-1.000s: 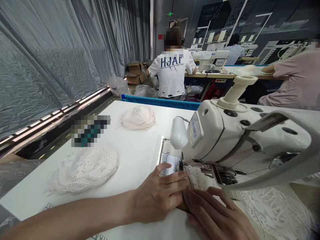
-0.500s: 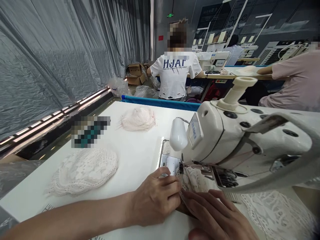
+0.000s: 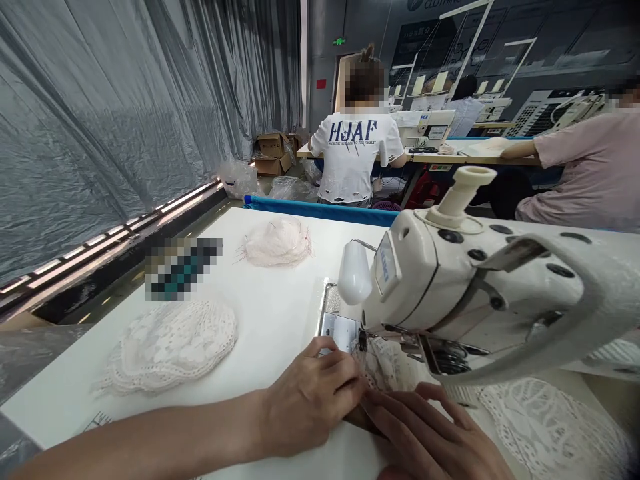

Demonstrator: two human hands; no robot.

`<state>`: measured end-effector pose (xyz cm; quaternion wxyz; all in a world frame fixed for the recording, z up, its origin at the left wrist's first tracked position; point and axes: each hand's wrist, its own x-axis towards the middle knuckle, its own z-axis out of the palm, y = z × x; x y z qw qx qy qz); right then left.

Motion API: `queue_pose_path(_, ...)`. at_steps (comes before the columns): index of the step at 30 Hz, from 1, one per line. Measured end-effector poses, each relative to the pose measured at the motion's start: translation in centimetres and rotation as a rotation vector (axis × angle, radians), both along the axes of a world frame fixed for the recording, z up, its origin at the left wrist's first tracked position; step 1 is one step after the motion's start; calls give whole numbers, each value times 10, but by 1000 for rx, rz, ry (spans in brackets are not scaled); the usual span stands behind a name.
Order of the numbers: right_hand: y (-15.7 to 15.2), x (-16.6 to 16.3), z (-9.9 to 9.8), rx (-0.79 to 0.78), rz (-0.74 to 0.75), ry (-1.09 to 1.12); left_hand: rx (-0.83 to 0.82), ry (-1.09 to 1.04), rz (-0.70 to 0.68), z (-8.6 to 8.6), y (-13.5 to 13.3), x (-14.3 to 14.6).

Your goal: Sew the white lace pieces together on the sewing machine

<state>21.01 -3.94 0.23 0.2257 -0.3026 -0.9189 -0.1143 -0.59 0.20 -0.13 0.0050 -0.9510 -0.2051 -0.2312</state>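
Note:
White lace fabric lies under the needle area of a white sewing machine. Just in front of the presser foot, my left hand is closed, its curled fingers pinching the lace edge beside the metal needle plate. My right hand lies close against it, fingers stretched out flat and pressing on the fabric. A brownish strip shows between the two hands; what it is I cannot tell. More lace spreads over the table to the right, beneath the machine arm.
A stack of white lace pieces rests on the left of the white table. Behind it sits a pale pink pile with loose threads. A white lamp hangs by the machine head. Co-workers sit at machines beyond.
The camera view has shifted slightly, so the machine appears a little lower and further left. Both hands stay at the lace by the needle, with hardly any movement.

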Motion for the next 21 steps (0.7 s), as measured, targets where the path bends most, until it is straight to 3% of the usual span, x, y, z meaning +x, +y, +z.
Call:
queue_pose_path(8,3,-5,1,41,-59,35,-6,-1,33,-3,-1,1)
queue_pose_path(21,16,-2,-5,159,-184,-118,-55,-17,85,-6,14,7)
